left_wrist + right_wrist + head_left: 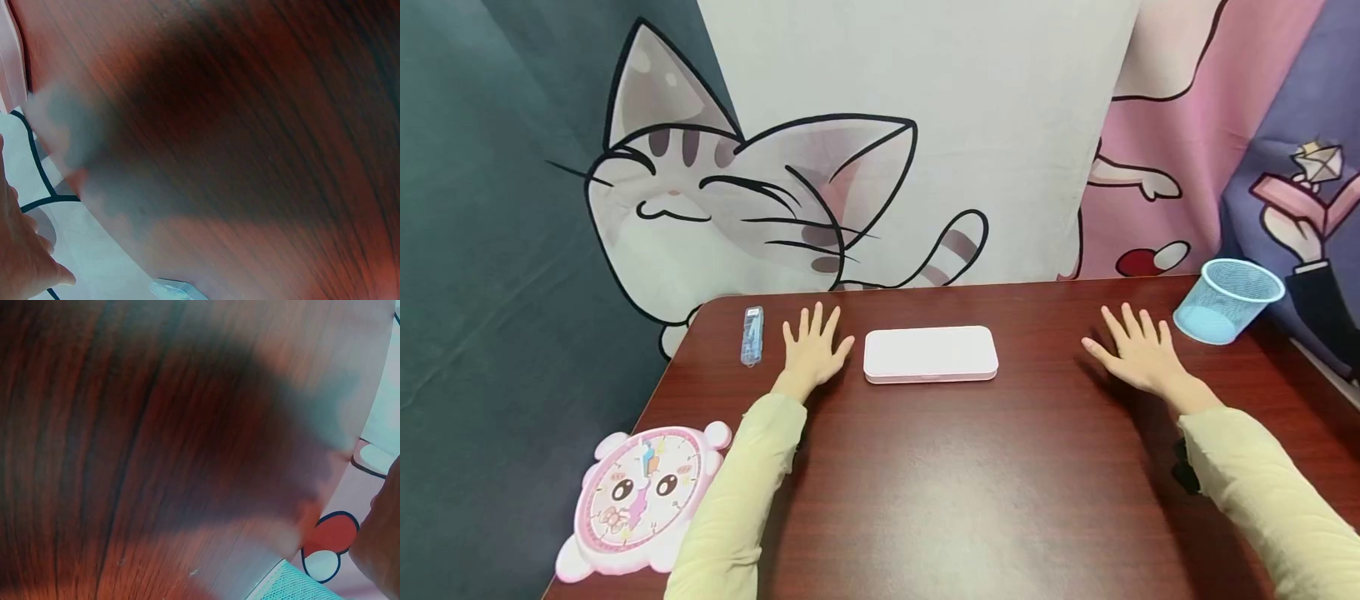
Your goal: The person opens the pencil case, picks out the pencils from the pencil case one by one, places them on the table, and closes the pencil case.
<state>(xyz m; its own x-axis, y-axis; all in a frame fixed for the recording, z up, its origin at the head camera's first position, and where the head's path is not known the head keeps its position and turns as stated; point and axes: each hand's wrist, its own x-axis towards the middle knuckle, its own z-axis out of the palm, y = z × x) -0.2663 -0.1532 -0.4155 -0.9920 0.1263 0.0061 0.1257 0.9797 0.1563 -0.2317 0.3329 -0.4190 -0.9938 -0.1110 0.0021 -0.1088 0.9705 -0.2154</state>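
Note:
In the head view my left hand [812, 354] is held over the table with its fingers spread, between a small blue clear-cased item [752, 336] and a white flat case [931, 354] with a pink lower edge. The hand holds nothing. On the right, my other hand [1141, 354] also has spread fingers and nothing in it, nearest to a light-blue mesh basket [1228, 302]. Each wrist view shows part of its hand at the frame's edge, the left hand [25, 250] and the right hand [381, 531], with a shadow on the wood.
A pink and white animal-shaped clock [643, 496] lies at the table's left edge, beside the left sleeve. The dark red-brown table [970, 483] has a hanging cloth [1000, 167] with cartoon cats behind it. A dark object [1185, 471] shows under the right sleeve.

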